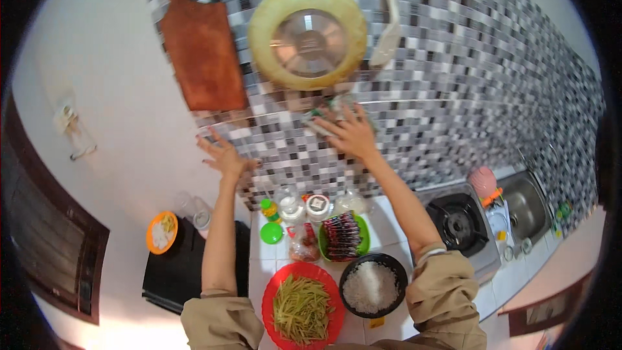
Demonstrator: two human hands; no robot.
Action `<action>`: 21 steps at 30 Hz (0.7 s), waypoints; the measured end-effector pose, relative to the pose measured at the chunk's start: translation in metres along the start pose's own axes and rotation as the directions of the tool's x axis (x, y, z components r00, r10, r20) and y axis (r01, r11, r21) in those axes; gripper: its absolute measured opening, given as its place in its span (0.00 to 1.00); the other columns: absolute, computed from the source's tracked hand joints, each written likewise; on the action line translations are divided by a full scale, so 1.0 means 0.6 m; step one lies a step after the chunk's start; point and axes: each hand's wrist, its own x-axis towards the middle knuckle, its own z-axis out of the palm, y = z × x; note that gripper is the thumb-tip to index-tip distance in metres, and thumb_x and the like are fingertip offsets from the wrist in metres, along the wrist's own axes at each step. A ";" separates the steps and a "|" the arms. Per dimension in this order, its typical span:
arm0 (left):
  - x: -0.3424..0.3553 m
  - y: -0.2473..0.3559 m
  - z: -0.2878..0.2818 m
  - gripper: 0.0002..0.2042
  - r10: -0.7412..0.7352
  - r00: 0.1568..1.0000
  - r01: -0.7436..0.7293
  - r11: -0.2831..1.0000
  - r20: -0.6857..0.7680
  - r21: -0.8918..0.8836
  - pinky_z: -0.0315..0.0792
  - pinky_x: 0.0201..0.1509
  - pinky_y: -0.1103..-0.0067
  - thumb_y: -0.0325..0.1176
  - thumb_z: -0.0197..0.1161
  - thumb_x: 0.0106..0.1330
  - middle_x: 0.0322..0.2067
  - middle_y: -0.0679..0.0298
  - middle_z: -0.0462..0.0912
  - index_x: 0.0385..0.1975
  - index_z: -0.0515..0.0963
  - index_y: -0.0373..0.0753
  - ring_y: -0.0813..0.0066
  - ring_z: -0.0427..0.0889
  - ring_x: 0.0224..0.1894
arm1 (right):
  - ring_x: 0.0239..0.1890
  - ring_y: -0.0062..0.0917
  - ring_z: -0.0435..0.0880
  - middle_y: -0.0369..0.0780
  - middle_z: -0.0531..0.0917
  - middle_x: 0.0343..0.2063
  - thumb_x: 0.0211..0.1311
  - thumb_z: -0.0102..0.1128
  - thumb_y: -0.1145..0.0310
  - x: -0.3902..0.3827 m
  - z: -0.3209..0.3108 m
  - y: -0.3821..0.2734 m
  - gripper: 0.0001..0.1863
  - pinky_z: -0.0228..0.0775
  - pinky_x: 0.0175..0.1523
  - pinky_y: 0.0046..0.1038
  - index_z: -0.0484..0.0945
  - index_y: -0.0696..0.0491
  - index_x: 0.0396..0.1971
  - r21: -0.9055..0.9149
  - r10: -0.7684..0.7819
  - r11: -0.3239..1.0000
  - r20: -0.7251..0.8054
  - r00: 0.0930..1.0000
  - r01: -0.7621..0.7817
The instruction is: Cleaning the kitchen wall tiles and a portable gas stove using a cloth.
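Note:
My left hand (pixel 224 157) lies against the mosaic-tiled wall (pixel 440 129), fingers spread, holding nothing. My right hand (pixel 350 131) presses a crumpled white-and-green cloth (pixel 317 123) to the same wall, its fingers stretched over it. Part of the cloth is hidden under the palm, and it looks smeared by motion. Just above the cloth hangs a yellowish pan (pixel 259 32), its base facing me. A brown wooden cutting board (pixel 204 52) hangs to the left, higher than my left hand. A spatula (pixel 387 42) hangs to the pan's right.
Below my arms, the white counter (pixel 262 266) bears a red plate of cut green strips (pixel 301 311), a black bowl of white grains (pixel 372 285), a green basket of sachets (pixel 343 236) and several jars (pixel 317 207). At right stand a stove (pixel 457 223) and sink (pixel 525 204).

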 end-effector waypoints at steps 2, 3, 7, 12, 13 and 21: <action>-0.005 0.006 -0.008 0.76 -0.014 1.000 0.015 1.000 0.027 -0.011 0.43 0.60 0.41 0.44 0.82 0.17 0.64 0.41 0.21 0.64 0.24 0.44 0.41 0.27 0.67 | 0.61 0.35 0.61 0.31 0.64 0.61 0.52 0.54 0.51 0.011 0.008 -0.003 0.29 0.39 0.66 0.49 0.64 0.30 0.58 -0.021 0.200 0.979 -0.121 0.972 -0.204; -0.006 0.008 -0.010 0.76 -0.017 0.999 0.018 1.000 0.049 -0.025 0.42 0.60 0.41 0.44 0.82 0.17 0.64 0.42 0.21 0.64 0.24 0.44 0.41 0.27 0.67 | 0.60 0.36 0.61 0.31 0.64 0.61 0.52 0.54 0.52 0.018 0.015 -0.018 0.29 0.39 0.66 0.50 0.65 0.31 0.58 -0.048 0.278 0.958 -0.067 0.958 -0.282; -0.008 0.008 -0.018 0.74 -0.013 0.999 0.014 1.000 0.053 -0.017 0.42 0.61 0.43 0.44 0.82 0.19 0.64 0.42 0.22 0.65 0.25 0.45 0.42 0.27 0.67 | 0.61 0.34 0.60 0.31 0.63 0.60 0.52 0.54 0.51 0.049 0.038 -0.096 0.32 0.37 0.67 0.49 0.61 0.31 0.60 -0.058 0.068 0.996 0.012 0.998 -0.068; -0.009 0.007 -0.029 0.73 0.005 1.000 -0.005 0.999 0.017 -0.048 0.40 0.60 0.41 0.43 0.81 0.21 0.64 0.43 0.21 0.64 0.25 0.46 0.42 0.25 0.67 | 0.63 0.26 0.59 0.28 0.67 0.58 0.56 0.52 0.53 0.088 0.041 -0.119 0.30 0.36 0.68 0.43 0.59 0.29 0.61 0.026 -0.159 0.987 0.054 0.986 0.158; -0.008 0.008 -0.030 0.73 -0.017 0.998 0.019 0.999 0.060 -0.038 0.39 0.59 0.40 0.42 0.81 0.22 0.64 0.43 0.21 0.64 0.24 0.46 0.42 0.24 0.67 | 0.62 0.27 0.60 0.28 0.67 0.59 0.56 0.52 0.53 0.094 0.043 -0.120 0.30 0.36 0.68 0.43 0.60 0.30 0.61 -0.002 -0.078 0.997 -0.008 0.997 0.078; -0.011 -0.001 -0.036 0.71 0.022 0.997 -0.014 0.996 0.079 -0.090 0.37 0.59 0.38 0.41 0.81 0.23 0.63 0.41 0.21 0.65 0.27 0.46 0.40 0.24 0.66 | 0.66 0.31 0.54 0.27 0.62 0.61 0.53 0.53 0.52 0.106 0.071 -0.193 0.34 0.32 0.69 0.44 0.55 0.29 0.62 -0.003 -0.187 0.982 0.100 0.977 0.188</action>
